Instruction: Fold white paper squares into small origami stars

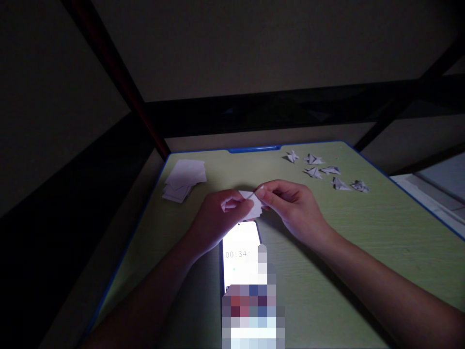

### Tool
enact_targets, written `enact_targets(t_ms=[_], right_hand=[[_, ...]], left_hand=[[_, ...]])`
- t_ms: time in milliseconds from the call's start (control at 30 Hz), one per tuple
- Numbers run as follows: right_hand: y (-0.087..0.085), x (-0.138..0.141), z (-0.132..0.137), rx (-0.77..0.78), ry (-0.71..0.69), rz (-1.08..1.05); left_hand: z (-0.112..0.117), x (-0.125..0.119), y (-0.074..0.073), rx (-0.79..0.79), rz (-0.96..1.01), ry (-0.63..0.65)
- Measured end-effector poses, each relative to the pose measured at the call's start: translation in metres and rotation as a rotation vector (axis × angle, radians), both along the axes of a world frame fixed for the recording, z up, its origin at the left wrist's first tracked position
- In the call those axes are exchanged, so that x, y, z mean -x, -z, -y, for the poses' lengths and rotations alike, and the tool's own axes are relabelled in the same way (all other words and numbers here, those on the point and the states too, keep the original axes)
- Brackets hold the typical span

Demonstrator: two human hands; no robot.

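A small folded piece of white paper (255, 210) is held in the air between both hands, just beyond the top of a lit phone. My left hand (221, 211) pinches its left side, thumb on top. With thumb and fingers closed, my right hand (290, 201) grips its upper right corner. The phone (240, 257) lies on the table under the hands and shows a running-style digit display reading 00:34. Its lower part is covered by a pixelated patch. The fingers beneath the paper are mostly hidden.
Loose white paper sheets (186, 173) lie stacked at the table's far left. Several small folded paper figures (313, 172) are spread at the far right. The green table (385, 232) has a blue edge, with a dark wall behind it.
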State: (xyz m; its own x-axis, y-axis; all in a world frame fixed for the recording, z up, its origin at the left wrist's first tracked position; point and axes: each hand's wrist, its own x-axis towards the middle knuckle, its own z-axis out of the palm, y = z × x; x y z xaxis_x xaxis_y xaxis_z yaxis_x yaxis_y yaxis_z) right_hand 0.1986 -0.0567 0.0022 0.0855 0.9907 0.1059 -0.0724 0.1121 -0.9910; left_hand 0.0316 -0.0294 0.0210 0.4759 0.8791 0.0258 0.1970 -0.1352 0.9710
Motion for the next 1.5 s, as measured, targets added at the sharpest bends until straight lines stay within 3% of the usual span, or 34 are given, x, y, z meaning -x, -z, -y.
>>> enact_targets(t_ms=[167,367,567,867,1000,1100,1267,1500], right_hand=[[0.0,0.0,0.0,-0.018,-0.024,-0.002],[-0.003,-0.002,-0.001,0.035,-0.129,-0.005],[-0.004,-0.005,-0.001,0.03,-0.139,0.015],[-0.001,-0.007,-0.002,0.023,-0.154,0.032],[0.0,-0.005,-0.001,0.017,-0.144,0.065],[0.0,-0.005,-0.002,0.031,-0.136,0.089],[0.003,-0.01,-0.005,0.021,-0.084,0.049],[0.005,-0.011,-0.006,0.035,-0.096,0.032]], left_hand=[[0.002,-0.002,0.002,0.039,0.056,0.01],[-0.001,-0.001,0.004,-0.019,-0.007,-0.033],[-0.002,0.0,0.006,0.019,0.017,0.009],[0.001,-0.003,-0.002,0.088,0.053,0.02],[0.003,-0.003,-0.004,-0.027,-0.094,-0.061],[0.004,-0.003,-0.002,-0.141,-0.173,-0.04],[0.003,-0.002,0.0,0.004,0.024,-0.037],[0.003,-0.001,-0.008,0.014,-0.018,-0.033]])
